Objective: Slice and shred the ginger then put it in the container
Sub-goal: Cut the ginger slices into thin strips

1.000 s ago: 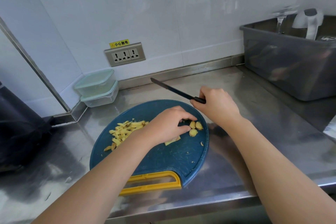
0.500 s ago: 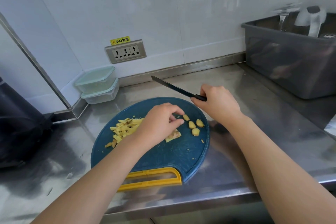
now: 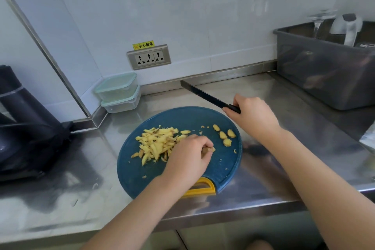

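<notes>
A round blue cutting board (image 3: 182, 115) with a yellow handle lies on the steel counter. A pile of shredded ginger (image 3: 156, 143) covers its left half. Several small ginger pieces (image 3: 226, 136) lie at its right. My left hand (image 3: 188, 158) rests on the board's middle, its curled fingers pinching a ginger slice (image 3: 210, 150). My right hand (image 3: 253, 115) grips the black knife (image 3: 205, 95) by its handle, blade raised above the board's far edge and pointing back-left. Two stacked lidded containers (image 3: 118, 92) stand in the back corner.
A grey plastic tub (image 3: 324, 75) holding a glass and a white kettle sits at the right. A dark appliance (image 3: 26, 128) stands at the left. A wall socket (image 3: 149, 57) is behind the board. The counter's front edge runs just below the board.
My left hand has slid from the small pieces toward the board's middle, taking a ginger slice along. The knife hand has stayed nearly in place.
</notes>
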Demonstrator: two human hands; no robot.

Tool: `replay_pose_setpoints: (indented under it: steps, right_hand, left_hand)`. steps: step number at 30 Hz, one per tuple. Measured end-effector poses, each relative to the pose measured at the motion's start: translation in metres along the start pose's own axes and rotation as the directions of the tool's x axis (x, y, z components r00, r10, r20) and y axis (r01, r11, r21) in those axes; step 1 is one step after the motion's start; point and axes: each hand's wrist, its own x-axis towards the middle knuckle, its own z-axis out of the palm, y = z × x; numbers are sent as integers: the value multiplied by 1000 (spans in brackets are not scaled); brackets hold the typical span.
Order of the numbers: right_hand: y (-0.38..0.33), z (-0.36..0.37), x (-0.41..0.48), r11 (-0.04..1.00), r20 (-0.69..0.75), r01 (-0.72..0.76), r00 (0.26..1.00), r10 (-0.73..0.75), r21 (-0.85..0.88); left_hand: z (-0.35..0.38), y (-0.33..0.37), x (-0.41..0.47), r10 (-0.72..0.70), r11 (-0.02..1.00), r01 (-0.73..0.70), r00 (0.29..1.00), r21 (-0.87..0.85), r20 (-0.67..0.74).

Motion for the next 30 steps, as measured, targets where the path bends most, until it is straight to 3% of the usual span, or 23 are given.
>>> replay_pose_setpoints:
  steps: [8, 17, 25, 30]
  right_hand:
    - [-23, -40, -68, 975, 145, -116, 979, 144, -188]
    - [-46, -37, -101, 921, 276, 7, 955, 110, -390]
    - [-62, -31, -100, 909, 335, 25, 934, 128, -417]
    - [-65, -31, -104, 925, 366, 0, 918, 150, -379]
  left_hand:
    - [7, -5, -9, -72, 979, 51, 992, -197, -100]
    - [17, -3, -15, -94, 975, 43, 968, -217, -232]
    - [21, -7, -12, -152, 953, 84, 964, -290, -219]
    - [23, -10, -9, -114, 956, 48, 970, -289, -216]
